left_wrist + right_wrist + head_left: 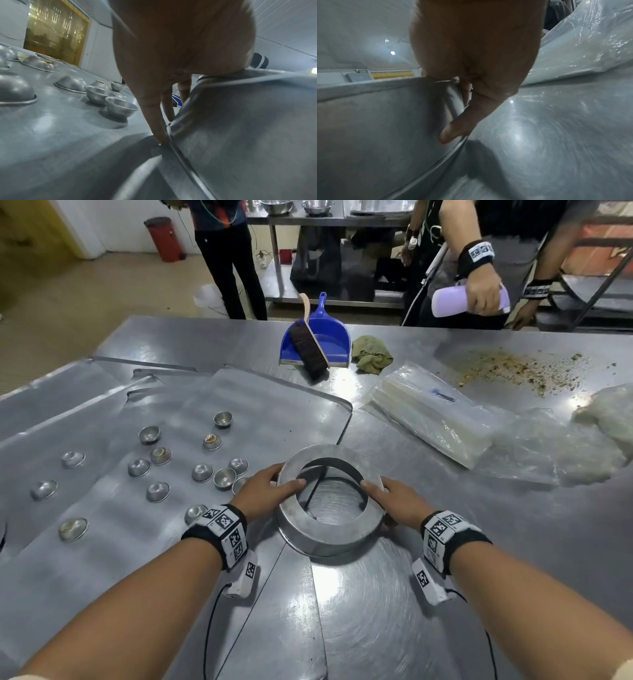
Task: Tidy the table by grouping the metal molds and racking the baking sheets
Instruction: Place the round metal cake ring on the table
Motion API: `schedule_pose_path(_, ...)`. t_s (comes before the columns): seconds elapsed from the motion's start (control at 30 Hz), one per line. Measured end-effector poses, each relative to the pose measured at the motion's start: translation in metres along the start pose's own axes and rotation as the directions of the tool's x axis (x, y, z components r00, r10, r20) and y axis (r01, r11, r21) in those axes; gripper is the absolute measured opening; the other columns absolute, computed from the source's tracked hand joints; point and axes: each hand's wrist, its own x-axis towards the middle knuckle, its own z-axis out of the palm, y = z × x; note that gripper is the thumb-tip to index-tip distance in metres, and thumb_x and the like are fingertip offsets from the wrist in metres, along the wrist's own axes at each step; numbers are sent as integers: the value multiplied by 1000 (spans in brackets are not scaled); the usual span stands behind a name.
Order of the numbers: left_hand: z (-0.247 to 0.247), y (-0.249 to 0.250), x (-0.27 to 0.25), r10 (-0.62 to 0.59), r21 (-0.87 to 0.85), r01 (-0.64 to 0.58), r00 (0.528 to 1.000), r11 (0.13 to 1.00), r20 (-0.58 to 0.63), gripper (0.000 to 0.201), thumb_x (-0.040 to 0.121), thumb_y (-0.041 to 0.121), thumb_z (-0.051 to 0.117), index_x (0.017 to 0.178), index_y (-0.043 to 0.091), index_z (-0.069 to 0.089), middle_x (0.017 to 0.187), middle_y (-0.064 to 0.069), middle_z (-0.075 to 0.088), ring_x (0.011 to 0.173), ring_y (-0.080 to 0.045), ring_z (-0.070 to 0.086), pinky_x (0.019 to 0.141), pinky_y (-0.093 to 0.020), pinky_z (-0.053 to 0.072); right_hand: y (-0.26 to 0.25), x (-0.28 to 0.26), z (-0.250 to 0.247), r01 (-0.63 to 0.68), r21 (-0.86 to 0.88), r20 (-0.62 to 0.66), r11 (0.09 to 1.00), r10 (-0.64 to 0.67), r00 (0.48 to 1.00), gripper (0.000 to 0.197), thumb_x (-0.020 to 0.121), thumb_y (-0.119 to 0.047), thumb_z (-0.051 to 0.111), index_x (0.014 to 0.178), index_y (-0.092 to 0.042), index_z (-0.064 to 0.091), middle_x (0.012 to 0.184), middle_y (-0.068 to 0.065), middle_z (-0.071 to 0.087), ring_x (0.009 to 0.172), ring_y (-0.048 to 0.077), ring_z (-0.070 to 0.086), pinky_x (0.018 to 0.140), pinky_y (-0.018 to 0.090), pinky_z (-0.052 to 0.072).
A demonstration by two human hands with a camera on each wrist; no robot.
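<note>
Ring mold: the big round metal ring mold (329,501) sat on the steel table (394,611) right in front of you, its near left edge overlapping the corner of a baking sheet.
Left hand: your left hand (265,491) gripped the ring's left side, thumb laid over the flat top rim, fingers (154,121) running down the outer wall to the bottom lip.
Right hand: your right hand (399,501) gripped the right side the same way, thumb on the top rim, fingers (453,129) curled against the outer wall near the base.
Lift status: you could not tell from any view whether the ring was clear of the table or resting on it.
Small molds: about sixteen small metal cups (157,492) lay scattered to your left, some upright, some upside down; a few held brown residue.
Baking sheets: the overlapping flat baking sheets (274,405) lay under those cups, on the table's left half.
Far edge: blue dustpan (325,337) with a brush (310,347) lying across it, green rag (371,354) just beside.
Right side: clear plastic bags (435,412), crumbs (513,371) beyond them.
Bystander: another person across the table held a pale purple device (452,299).
</note>
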Motion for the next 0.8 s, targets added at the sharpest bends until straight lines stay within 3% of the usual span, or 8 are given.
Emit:
schedule_pose_path(0.23,-15,15,-6,82,64,-83,997,995,14,37,85,59,70,121,55,62,105,30,70,101,5,66,96,-29,54,-23,-16,-12,62,139,-64,988,-53,997,47,89,-68,58,115,-29,66,85,4,77,67,23,75,65,39,64)
schedule_pose_path(0.33,-24,31,-15,162,127,-158,987,979,-25,51,89,54,67,138,44,55,115,28,67,104,6,62,84,-11,48,-37,-27,-19,151,165,-129,975,-130,983,41,93,-59,61,121,-29,65,82,2,76,68,19,75,64,36,64)
schedule_pose_path(0.37,-27,34,-17,189,152,-179,981,972,-53,55,90,55,66,141,42,53,122,25,65,110,1,61,82,-9,44,-41,-31,-20,179,167,-150,970,-154,977,41,93,-58,61,124,-32,63,85,0,76,69,16,75,64,34,63)
schedule_pose_path(0.43,-33,40,-23,224,173,-205,970,963,-98,63,89,61,63,147,44,44,135,17,61,120,-10,59,87,-19,44,-50,-38,-23,232,162,-196,959,-199,960,46,93,-60,60,132,-36,59,90,-2,75,71,12,75,64,31,62)
schedule_pose_path(0.5,-37,43,-30,229,188,-204,966,961,-122,67,89,64,60,150,48,36,140,13,58,118,-21,63,81,-26,48,-57,-46,-22,266,177,-231,948,-223,947,52,93,-63,57,137,-35,54,98,-2,74,76,10,74,64,29,62)
schedule_pose_path(0.6,-39,49,-44,262,119,-247,955,962,-137,63,90,65,57,148,54,34,141,14,58,115,-24,64,69,-17,47,-62,-56,-17,279,203,-276,939,-219,936,64,89,-76,47,140,-38,44,120,-2,66,100,18,69,81,40,62)
schedule_pose_path(0.7,-39,47,-58,265,26,-264,949,964,-169,54,90,70,51,142,61,40,136,5,64,117,-20,62,72,-19,49,-62,-65,-10,289,267,-307,919,-203,930,60,79,-92,37,125,-53,39,130,3,61,111,24,65,94,50,56)
schedule_pose_path(0.8,-33,34,-67,265,-105,-288,946,952,-186,57,86,79,47,140,60,42,146,19,51,135,-8,49,105,-27,45,-60,-68,-4,283,337,-323,898,-172,930,65,73,-97,34,119,-51,39,127,3,62,111,25,66,99,52,53)
